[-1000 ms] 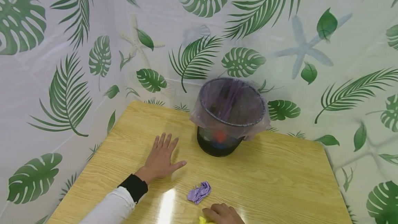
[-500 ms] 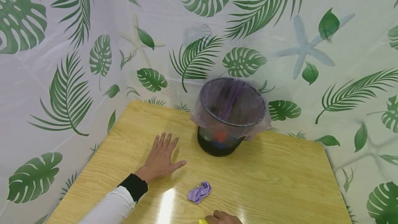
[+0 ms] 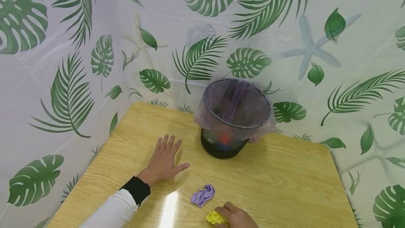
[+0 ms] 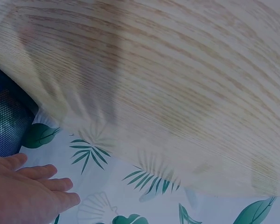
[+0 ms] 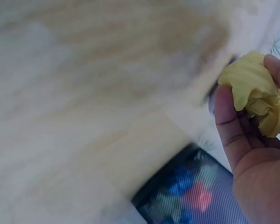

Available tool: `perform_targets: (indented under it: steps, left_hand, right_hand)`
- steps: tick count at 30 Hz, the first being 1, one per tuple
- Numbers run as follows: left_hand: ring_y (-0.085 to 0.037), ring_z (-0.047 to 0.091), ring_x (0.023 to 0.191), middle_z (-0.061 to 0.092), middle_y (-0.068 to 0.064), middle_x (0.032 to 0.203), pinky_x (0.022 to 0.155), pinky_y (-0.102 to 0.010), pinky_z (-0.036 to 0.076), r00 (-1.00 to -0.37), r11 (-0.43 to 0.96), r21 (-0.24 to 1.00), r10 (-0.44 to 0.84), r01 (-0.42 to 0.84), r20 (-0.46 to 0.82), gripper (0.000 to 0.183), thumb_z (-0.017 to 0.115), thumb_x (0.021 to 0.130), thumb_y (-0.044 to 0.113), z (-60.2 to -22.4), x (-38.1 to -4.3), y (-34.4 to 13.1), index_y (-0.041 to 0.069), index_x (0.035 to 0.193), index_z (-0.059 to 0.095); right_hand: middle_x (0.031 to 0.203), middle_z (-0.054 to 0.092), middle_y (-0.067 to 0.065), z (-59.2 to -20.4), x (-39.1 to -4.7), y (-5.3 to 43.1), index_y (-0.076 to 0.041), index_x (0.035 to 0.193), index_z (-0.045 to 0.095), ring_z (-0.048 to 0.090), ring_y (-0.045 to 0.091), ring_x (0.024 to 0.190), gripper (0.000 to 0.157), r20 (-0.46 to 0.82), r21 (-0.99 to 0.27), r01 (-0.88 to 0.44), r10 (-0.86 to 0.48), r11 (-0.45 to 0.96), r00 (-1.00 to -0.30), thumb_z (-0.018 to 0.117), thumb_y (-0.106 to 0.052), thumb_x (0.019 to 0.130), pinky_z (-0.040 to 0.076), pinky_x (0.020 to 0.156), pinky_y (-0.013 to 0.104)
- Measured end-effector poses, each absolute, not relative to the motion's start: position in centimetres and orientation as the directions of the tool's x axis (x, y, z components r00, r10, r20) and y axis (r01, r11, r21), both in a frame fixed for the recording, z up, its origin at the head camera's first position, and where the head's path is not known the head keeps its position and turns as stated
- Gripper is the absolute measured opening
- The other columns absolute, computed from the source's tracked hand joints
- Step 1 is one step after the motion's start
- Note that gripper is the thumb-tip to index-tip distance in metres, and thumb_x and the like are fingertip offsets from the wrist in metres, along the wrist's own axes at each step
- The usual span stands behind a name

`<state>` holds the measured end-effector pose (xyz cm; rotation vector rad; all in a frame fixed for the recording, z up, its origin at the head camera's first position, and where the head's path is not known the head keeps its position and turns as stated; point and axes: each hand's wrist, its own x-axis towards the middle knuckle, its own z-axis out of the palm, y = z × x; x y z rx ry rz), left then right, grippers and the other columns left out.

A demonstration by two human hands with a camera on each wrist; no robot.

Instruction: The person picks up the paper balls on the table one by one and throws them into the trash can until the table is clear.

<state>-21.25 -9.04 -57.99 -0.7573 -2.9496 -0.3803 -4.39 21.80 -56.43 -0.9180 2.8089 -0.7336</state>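
My right hand [image 3: 236, 216] pinches a crumpled ball of yellow paper [image 3: 215, 217] near the front of the table; the right wrist view shows the same yellow paper [image 5: 253, 88] between thumb and fingers. A little beyond it and to the left, a crumpled piece of purple paper [image 3: 203, 195] lies on the wood. My left hand [image 3: 162, 161] rests on the table with fingers straight and spread, holding nothing. In the left wrist view the fingers [image 4: 42, 179] are extended too.
A black mesh bin [image 3: 221, 147] with a thin pinkish-purple liner [image 3: 205, 120] folded over its rim stands at the back of the wooden table [image 3: 284, 185]. Something red and blue shows through its side. Leaf-patterned sheeting [image 3: 196, 27] hangs behind and at the left.
My right hand first dipped toward the front edge with the yellow paper, then rose back into view, showing more of it. The left hand and purple paper stay put.
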Motion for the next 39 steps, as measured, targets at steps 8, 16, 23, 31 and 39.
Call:
perform_targets:
  steps: [8,16,23,31,39]
  left_hand:
    - [-0.045,0.014,0.154,0.025,-0.024,0.165,0.125,-0.056,0.002,-0.877,0.849,0.221,0.462,0.480,0.132,0.098,0.044,0.093,0.079,-58.0,-21.2,-9.1,0.011,0.162,0.032]
    - [-0.046,0.015,0.154,0.025,-0.024,0.166,0.125,-0.057,0.002,-0.882,0.851,0.230,0.452,0.471,0.135,0.097,0.045,0.093,0.078,-58.1,-21.2,-9.3,0.011,0.162,0.032]
    - [-0.047,0.015,0.154,0.024,-0.025,0.165,0.125,-0.057,0.002,-0.882,0.853,0.226,0.456,0.471,0.120,0.098,0.044,0.093,0.079,-57.8,-21.1,-9.4,0.010,0.162,0.032]
    - [-0.045,0.010,0.155,0.022,-0.024,0.167,0.125,-0.057,0.001,-0.885,0.857,0.223,0.457,0.465,0.090,0.098,0.043,0.093,0.079,-57.5,-21.0,-9.2,0.011,0.163,0.029]
    - [-0.045,0.011,0.155,0.021,-0.023,0.167,0.125,-0.056,0.000,-0.887,0.861,0.215,0.452,0.461,0.091,0.098,0.042,0.093,0.080,-57.5,-21.1,-9.2,0.011,0.163,0.029]
  right_hand:
    - [0.102,0.061,-0.005,-52.3,-5.7,23.0,-0.007,0.122,0.070,0.051,-0.003,0.076,0.036,0.112,-0.483,-0.459,-0.467,0.746,-0.877,0.080,-0.020,0.090,0.049,0.061,0.020]
    - [0.103,0.063,-0.004,-48.2,-8.2,24.1,-0.007,0.124,0.069,0.059,0.001,0.081,0.045,0.373,-0.348,-0.555,-0.431,0.756,-0.821,0.087,-0.011,0.082,0.054,0.064,0.019]
    - [0.104,0.064,0.000,-44.6,-10.2,24.9,-0.007,0.122,0.069,0.054,0.002,0.071,0.047,0.485,-0.275,-0.581,-0.411,0.766,-0.772,0.088,-0.008,0.079,0.049,0.057,0.017]
    - [0.108,0.064,0.008,-41.0,-13.0,25.3,-0.004,0.131,0.065,0.050,0.005,0.064,0.057,0.560,-0.212,-0.604,-0.411,0.768,-0.719,0.087,-0.002,0.078,0.047,0.052,0.022]
    - [0.105,0.063,0.015,-37.9,-16.0,25.4,0.001,0.130,0.064,0.054,0.016,0.074,0.051,0.627,-0.163,-0.594,-0.382,0.788,-0.679,0.084,-0.002,0.083,0.049,0.056,0.032]
